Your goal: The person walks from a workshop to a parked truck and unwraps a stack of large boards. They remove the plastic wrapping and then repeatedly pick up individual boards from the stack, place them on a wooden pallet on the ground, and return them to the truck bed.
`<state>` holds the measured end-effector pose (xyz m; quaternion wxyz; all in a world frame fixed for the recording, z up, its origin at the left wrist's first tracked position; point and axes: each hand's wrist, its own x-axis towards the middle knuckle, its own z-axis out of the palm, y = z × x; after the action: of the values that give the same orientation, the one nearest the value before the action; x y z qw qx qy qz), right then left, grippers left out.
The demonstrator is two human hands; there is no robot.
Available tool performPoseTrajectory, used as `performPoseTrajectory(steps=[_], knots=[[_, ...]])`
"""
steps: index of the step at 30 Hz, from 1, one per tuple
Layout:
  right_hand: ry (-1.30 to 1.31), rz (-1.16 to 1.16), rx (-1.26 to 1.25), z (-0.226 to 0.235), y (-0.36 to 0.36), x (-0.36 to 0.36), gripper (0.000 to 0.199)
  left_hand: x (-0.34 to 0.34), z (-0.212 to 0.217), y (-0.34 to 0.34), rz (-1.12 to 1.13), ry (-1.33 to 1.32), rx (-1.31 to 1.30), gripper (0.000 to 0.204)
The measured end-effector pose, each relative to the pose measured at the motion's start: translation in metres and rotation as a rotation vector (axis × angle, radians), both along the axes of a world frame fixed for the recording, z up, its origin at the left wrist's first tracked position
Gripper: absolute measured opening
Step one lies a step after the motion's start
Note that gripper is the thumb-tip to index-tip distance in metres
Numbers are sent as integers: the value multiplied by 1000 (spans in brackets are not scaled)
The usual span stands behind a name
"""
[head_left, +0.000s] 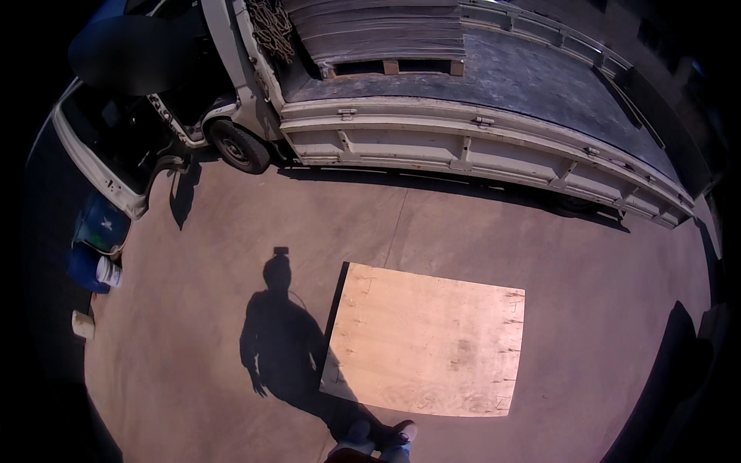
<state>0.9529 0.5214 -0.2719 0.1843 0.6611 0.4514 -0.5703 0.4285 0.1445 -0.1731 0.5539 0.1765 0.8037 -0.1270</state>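
Flatbed truck (494, 147) is the landmark; it runs across the top of the view, white side boards latched up, dark deck. On the deck toward the cab sits a stack of thin grey sheets (378, 35) on a pallet. A heap of rope or netting (272, 27) lies just cab-side of the stack. The cab door (108, 154) hangs open at the truck's left end.

Below the truck, apart from its side boards, a plywood sheet (424, 351) lies flat on the concrete ground (231, 231), sunlit, nail marks along its edges. It lies just ahead of the shoes (378, 440) at the lower edge of the view.

Neither hand is in view, so how open they are, or whether they hold anything, cannot be told. The shadow (282, 339), left of the sheet, shows arms hanging down.

Judgement: the sheet is wide and likely floppy; lifting it well calls for squaring up to a long edge, hands spread well apart, tipping it onto an edge first.

Ground: smooth tan concrete, one joint line running down from the truck. Blue drums (96, 239) and a small white bucket (109, 272) stand below the open door, far left of the sheet.
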Motion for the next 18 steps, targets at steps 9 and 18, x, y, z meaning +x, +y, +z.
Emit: performPoseTrajectory(steps=[9, 18], knots=[[269, 63, 296, 109, 157, -282, 44, -227, 73, 103, 66, 280, 367, 49], [304, 68, 344, 202, 93, -530, 42, -447, 76, 59, -141, 323, 523, 50]])
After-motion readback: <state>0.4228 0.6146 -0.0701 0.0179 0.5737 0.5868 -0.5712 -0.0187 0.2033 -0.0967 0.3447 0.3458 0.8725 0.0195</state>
